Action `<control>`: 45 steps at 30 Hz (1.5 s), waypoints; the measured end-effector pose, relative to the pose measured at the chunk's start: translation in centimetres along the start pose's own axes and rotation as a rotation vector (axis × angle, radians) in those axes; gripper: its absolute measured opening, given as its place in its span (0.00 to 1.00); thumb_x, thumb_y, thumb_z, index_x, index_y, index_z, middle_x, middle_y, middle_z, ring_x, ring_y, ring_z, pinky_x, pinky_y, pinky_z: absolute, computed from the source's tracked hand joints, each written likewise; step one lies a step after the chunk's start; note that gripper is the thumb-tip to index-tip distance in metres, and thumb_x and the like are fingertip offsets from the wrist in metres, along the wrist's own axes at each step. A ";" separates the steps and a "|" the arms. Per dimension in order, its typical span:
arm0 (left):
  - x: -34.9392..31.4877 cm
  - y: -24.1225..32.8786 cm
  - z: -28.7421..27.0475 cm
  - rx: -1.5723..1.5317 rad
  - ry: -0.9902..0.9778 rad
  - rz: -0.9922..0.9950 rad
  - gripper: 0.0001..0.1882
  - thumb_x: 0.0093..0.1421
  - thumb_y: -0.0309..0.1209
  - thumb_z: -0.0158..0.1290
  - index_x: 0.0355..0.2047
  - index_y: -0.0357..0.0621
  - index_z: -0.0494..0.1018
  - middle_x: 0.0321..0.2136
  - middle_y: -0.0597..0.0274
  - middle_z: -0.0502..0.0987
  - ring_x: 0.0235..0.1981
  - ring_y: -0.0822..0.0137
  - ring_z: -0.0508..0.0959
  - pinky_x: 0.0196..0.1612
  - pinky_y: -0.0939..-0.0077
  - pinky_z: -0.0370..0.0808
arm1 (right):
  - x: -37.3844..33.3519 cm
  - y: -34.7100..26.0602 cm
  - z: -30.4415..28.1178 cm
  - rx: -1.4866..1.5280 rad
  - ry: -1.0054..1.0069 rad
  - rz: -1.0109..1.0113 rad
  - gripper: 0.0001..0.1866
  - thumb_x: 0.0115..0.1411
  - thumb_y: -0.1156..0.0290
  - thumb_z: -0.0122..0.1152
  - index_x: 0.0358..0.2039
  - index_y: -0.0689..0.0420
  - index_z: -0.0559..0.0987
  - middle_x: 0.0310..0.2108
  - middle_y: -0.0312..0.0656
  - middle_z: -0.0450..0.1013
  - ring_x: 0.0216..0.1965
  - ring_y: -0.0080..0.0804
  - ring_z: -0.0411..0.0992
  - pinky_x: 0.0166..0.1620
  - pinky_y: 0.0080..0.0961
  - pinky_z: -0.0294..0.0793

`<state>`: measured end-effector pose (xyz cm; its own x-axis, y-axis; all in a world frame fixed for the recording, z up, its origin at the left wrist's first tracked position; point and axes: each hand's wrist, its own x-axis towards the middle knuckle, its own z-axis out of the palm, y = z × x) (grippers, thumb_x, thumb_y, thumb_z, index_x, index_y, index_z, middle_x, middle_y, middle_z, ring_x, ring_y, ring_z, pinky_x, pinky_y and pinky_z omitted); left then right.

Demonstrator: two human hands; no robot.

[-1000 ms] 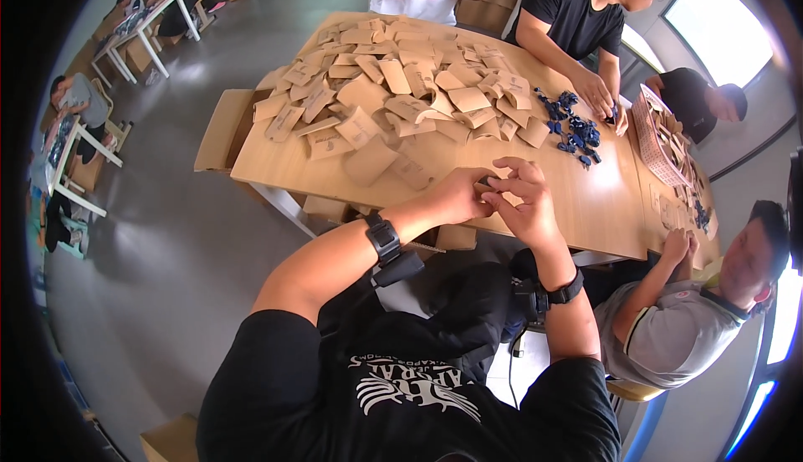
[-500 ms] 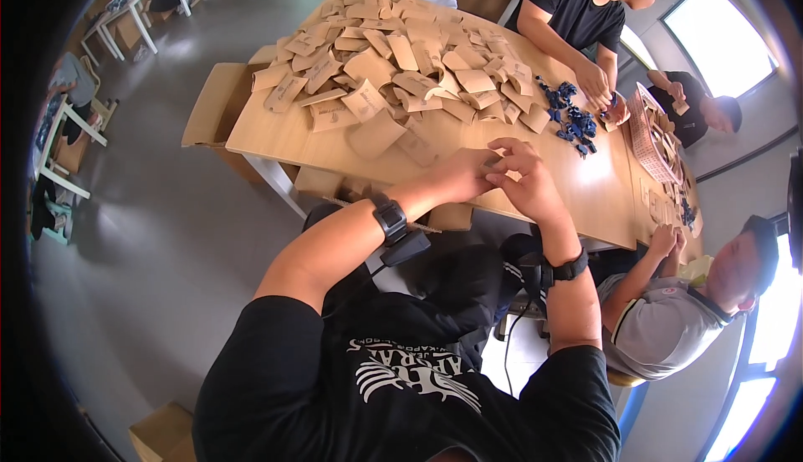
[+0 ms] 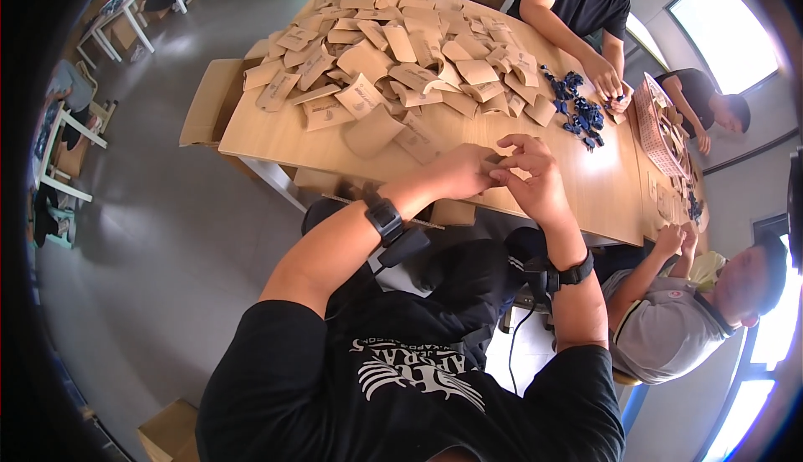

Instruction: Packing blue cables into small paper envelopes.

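My left hand (image 3: 462, 171) and my right hand (image 3: 533, 179) meet above the near edge of the wooden table (image 3: 335, 151). Fingers of both are closed in a pinch around something small and darkish, mostly hidden, whose kind I cannot make out. The right hand's upper fingers are bent and raised. Just beyond my hands lies a big heap of brown cardboard pillow boxes (image 3: 365, 62), the nearest one (image 3: 420, 138) flat on the tabletop. Small dark blue pieces (image 3: 583, 119) lie in a cluster to the right of the heap.
A pink basket (image 3: 655, 131) holding brown pieces stands at the table's right. Co-workers' hands (image 3: 604, 77) work across from me; another person's hands (image 3: 676, 238) are at the right edge. An open carton (image 3: 207, 98) stands off the table's left side.
My hands stay together with only slight finger movement. The view has shifted a little. At the far right, a co-worker's raised hand has come down toward the basket.
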<state>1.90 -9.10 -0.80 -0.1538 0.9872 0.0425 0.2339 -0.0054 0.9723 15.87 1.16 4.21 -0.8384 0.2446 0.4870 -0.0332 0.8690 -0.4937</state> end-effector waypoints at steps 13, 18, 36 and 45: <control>0.1 -3.3 0.3 -0.323 0.030 0.266 0.21 0.69 0.44 0.42 0.37 0.36 0.73 0.27 0.55 0.78 0.25 0.65 0.77 0.31 0.73 0.75 | -1.2 -0.3 2.3 -0.319 0.226 -0.283 0.11 0.42 0.79 0.65 0.30 0.61 0.82 0.41 0.40 0.72 0.40 0.41 0.70 0.43 0.34 0.70; -0.7 -2.0 0.2 -0.168 0.074 0.330 0.20 0.69 0.44 0.43 0.43 0.37 0.72 0.29 0.59 0.79 0.30 0.67 0.79 0.35 0.71 0.75 | -2.2 0.0 2.1 -0.311 0.245 -0.267 0.17 0.40 0.78 0.66 0.35 0.61 0.81 0.43 0.43 0.72 0.41 0.42 0.69 0.44 0.34 0.70; -1.0 -1.7 1.3 0.041 0.073 0.343 0.31 0.60 0.57 0.51 0.46 0.38 0.72 0.26 0.58 0.78 0.27 0.70 0.77 0.31 0.76 0.73 | -1.7 -1.9 0.3 -0.204 0.234 0.129 0.05 0.46 0.80 0.67 0.25 0.60 0.79 0.30 0.43 0.69 0.33 0.44 0.70 0.38 0.35 0.70; -0.7 -1.6 1.4 -0.174 0.118 0.201 0.20 0.71 0.45 0.41 0.42 0.42 0.76 0.22 0.65 0.77 0.19 0.74 0.70 0.24 0.77 0.69 | -2.9 -1.1 2.0 -0.314 0.335 -0.143 0.10 0.43 0.76 0.68 0.29 0.57 0.81 0.29 0.39 0.68 0.31 0.39 0.68 0.36 0.34 0.68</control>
<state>3.04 -9.57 -2.67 -0.2345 0.9381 0.2550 0.1048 -0.2364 0.9660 17.26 -1.33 1.89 -0.6142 0.1936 0.7650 0.0740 0.9793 -0.1884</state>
